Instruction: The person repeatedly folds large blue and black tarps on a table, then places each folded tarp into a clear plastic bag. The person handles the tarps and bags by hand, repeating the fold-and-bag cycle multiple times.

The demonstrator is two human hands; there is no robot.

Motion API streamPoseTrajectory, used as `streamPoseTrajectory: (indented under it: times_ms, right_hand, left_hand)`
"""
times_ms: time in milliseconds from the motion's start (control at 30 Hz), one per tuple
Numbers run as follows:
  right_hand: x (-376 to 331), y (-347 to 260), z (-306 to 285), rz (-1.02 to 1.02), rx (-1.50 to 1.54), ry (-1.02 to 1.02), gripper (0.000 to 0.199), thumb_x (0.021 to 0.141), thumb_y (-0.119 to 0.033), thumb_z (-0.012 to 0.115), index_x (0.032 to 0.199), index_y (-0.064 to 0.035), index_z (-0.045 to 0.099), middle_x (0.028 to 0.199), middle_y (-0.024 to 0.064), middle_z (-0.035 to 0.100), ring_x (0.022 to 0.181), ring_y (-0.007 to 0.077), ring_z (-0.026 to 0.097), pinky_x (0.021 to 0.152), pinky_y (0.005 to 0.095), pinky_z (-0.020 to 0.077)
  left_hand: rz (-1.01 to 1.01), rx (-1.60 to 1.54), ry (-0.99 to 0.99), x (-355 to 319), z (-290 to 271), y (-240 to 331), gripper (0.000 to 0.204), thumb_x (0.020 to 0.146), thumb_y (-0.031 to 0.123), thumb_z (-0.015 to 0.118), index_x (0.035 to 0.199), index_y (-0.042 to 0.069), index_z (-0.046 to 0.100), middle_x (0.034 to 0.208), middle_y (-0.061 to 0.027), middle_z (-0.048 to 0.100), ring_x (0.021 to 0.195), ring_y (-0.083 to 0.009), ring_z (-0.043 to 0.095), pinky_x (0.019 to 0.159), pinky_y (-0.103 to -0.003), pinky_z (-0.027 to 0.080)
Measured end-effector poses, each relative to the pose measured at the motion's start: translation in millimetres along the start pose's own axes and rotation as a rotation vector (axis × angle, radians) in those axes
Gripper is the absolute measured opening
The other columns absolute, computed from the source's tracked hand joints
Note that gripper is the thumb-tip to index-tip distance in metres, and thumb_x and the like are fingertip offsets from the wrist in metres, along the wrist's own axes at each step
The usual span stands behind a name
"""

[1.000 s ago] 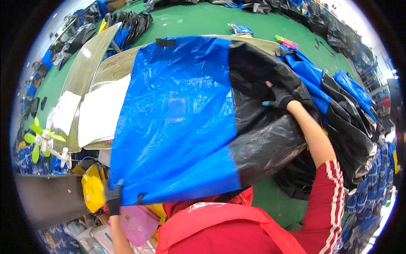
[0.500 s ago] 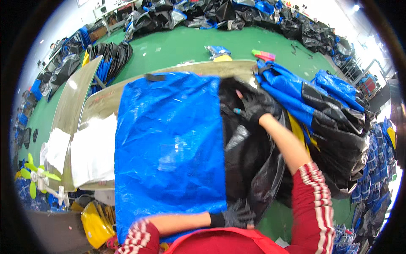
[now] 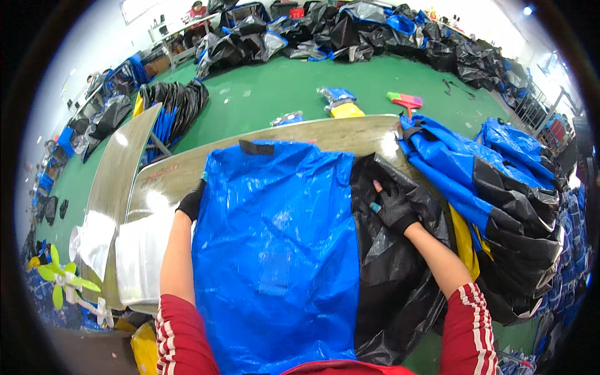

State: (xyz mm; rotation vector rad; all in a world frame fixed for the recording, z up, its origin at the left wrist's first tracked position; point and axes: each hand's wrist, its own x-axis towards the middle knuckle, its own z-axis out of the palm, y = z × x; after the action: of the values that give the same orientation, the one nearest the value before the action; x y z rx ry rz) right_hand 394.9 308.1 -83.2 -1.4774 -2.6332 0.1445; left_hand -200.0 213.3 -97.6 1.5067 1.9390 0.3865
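Blue-and-black sheeting [image 3: 275,244] is spread across worktable [image 3: 337,132]

The sheeting is laid out over the table's near side, its lower end brought up against the wearer's body. Its upper left edge is met by the black-gloved left hand [image 3: 192,201]; whether that hand is closed on it cannot be told. The black section is covered by the right hand [image 3: 395,209], its thumb and fingers held apart. White sheets [image 3: 139,262] are partly hidden by the left forearm [image 3: 177,262].
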Motion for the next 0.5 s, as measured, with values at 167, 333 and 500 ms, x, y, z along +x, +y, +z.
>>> streamPoseTrajectory:
  times_ms: [167,333,500]
  right_hand:
    - [0.6,-1.6,-14.6,-0.014,0.034,-0.075,0.068,0.09,-0.038,0.058,0.148,-0.0153,0.031,0.145,0.024,0.035,0.13,0.0432,0.039,0.106,0.0484,0.0358]
    - [-12.2,49.3,-28.7,-0.184,-0.042,0.017,0.047,0.093,-0.037,0.05,0.129,-0.0077,0.056,0.133,0.0187,0.054,0.125,0.0367,0.048,0.105,0.0446,0.0368]
    - [-16.9,84.8,-6.7,-0.193,-0.012,-0.01,0.04,0.092,-0.028,0.05,0.126,-0.0081,0.057,0.129,0.0181,0.056,0.123,0.0362,0.05,0.105,0.0439,0.0373]
  left_hand:
    - [-0.075,-0.897,0.229,28.5,17.8,14.4,0.053,0.09,0.041,0.064,0.124,0.002,0.058,0.106,-0.0132,0.065,0.09,-0.0199,0.062,0.084,-0.032,0.051]
    - [0.027,-0.675,0.706,-14.7,-17.9,10.7,0.038,0.091,0.032,0.064,0.108,-0.001,0.067,0.097,-0.0147,0.07,0.087,-0.0179,0.063,0.078,-0.033,0.05]
    - [0.113,-0.649,0.417,1.3,-28.4,-48.7,0.047,0.09,0.033,0.062,0.123,0.0,0.059,0.108,-0.0126,0.068,0.096,-0.024,0.064,0.087,-0.034,0.049]
